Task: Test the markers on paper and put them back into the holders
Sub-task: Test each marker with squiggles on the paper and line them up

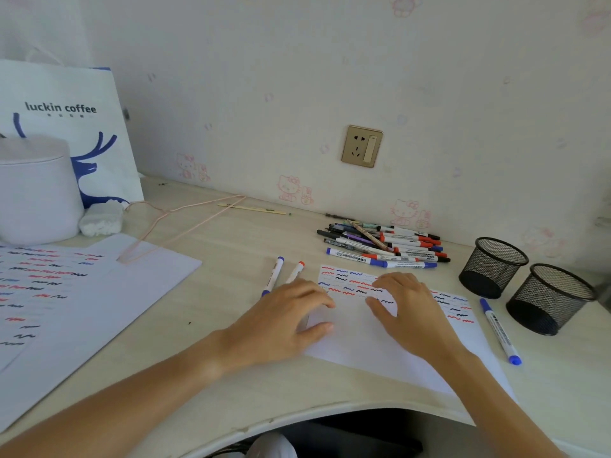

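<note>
A white sheet of paper with red, blue and black squiggles lies in front of me on the desk. My left hand rests at its left edge, fingers apart, holding nothing. My right hand lies flat on the sheet, also empty. A blue-capped marker and a red-capped marker lie just beyond my left hand. Another blue marker lies right of the sheet. A pile of markers and pens sits behind the paper. Two black mesh holders stand at the right and look empty.
A larger scribbled sheet covers the desk's left side, with a pink wire hanger on it. A white round container and a paper bag stand at the back left. The desk's curved front edge is close to me.
</note>
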